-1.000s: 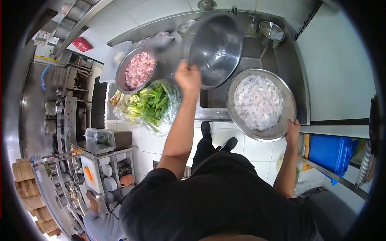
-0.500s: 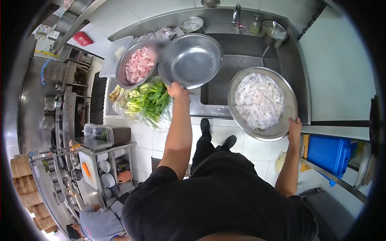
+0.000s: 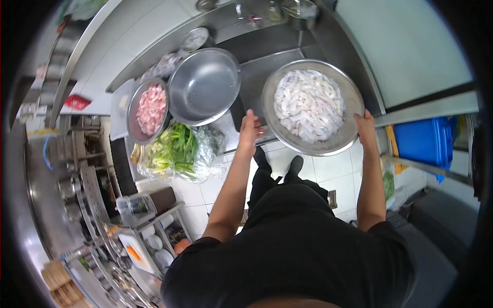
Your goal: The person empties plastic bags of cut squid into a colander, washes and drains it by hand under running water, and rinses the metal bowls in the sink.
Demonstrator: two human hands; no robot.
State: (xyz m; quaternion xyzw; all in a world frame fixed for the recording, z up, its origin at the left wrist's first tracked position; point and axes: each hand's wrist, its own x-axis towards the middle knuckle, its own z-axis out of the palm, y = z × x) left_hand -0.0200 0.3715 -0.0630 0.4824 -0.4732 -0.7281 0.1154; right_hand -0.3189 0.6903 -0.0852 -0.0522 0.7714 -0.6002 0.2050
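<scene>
A round metal colander (image 3: 352, 105) full of pale white strips (image 3: 310, 105) is over the right part of the steel sink. My right hand (image 3: 365, 127) grips its right rim. At the colander's lower left, my left hand (image 3: 250, 131) is open, fingers apart, holding nothing. An empty steel bowl (image 3: 204, 87) rests on the counter left of the sink. Beside it stands a smaller bowl of pink meat pieces (image 3: 151, 109). Leafy green vegetables (image 3: 179, 149) in clear plastic lie below the bowls.
Behind the sink are a faucet (image 3: 240, 9) and a metal pot (image 3: 300, 14). A small container (image 3: 195, 39) is at the back of the counter. A blue bin (image 3: 423, 143) is at right. A cart with a white cutting board (image 3: 137, 252) stands lower left.
My left hand has let go of the steel bowl, now set down on the counter, and has moved right towards the colander. The camera view has turned, and the co-worker is barely visible.
</scene>
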